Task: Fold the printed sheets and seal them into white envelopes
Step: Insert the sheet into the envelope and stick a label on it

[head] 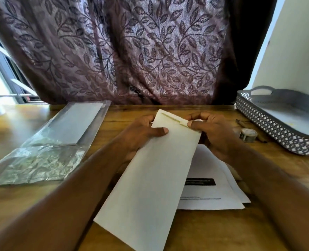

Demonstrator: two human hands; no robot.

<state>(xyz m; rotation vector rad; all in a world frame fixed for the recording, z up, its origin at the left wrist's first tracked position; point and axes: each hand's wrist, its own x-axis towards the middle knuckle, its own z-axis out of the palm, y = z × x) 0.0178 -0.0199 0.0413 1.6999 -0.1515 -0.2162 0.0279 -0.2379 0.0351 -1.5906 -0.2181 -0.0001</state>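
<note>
The wooden surface (222,230) carries everything, and the envelope (150,187) held at its middle serves as the marker for the rest. Far to the right of the envelope sits one grey patterned tray (269,124) with something flat and white lying in it; whether that is finished, sealed mail I cannot tell. To the left of the envelope lies one clear plastic pack (55,140), its near end crumpled open and white stock showing at its far end, too flat to count. The envelope itself is the only loose one in view, long and white, running from the near edge away toward the curtain. Partly under its right side lie the printed sheets (209,194), flat and unfolded, with at least two edges fanned out. The left hand (141,134) grips the envelope's far left edge, thumb on top and fingers curled beneath; the right hand (213,131) pinches the far right corner at the flap, where a thin yellowish line runs across. Right of the envelope, short of the tray, are one small roll (248,134) and one pen (240,123). I judge the work to be at the flap of this one envelope, whether filled I cannot tell, with the flat sheets yet to be folded and sealed.
</note>
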